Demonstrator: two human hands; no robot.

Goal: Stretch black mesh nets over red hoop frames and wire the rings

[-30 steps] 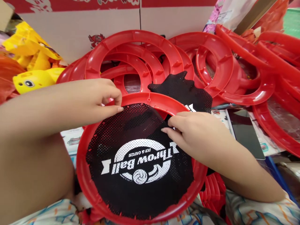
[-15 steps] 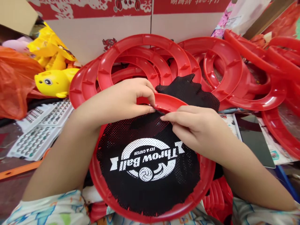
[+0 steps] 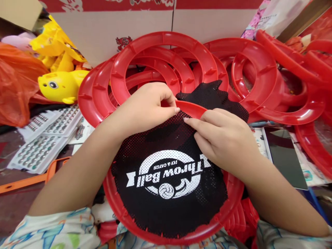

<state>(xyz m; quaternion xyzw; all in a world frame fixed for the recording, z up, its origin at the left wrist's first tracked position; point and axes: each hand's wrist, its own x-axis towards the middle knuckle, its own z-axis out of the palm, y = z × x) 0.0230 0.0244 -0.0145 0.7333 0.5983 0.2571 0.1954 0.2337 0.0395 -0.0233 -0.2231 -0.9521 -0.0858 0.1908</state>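
The black Throw Ball mesh [image 3: 166, 214] lies across the red plastic ring [image 3: 233, 192]. The left hand [image 3: 153, 105] clamps its far edge to the rim; the right hand [image 3: 223, 138] pinches just beside. If either of the 2 grips loosens, that edge could slip free.

The mesh [image 3: 166, 216] lay inside the ring [image 3: 120, 204] at near middle. At the ring's far edge the left hand [image 3: 153, 105] touched the mesh, with the right hand [image 3: 223, 138] just to its right. A second mesh [image 3: 207, 98] lay just beyond the right hand, before a pile of rings [image 3: 168, 37] that spread rightward; behind it stood a panel [image 3: 90, 31]. Far left, a toy [image 3: 58, 86] lay right of a plastic bag [image 3: 15, 86]; nearer came trays [image 3: 41, 152]. A tablet [image 3: 285, 152] lay right.
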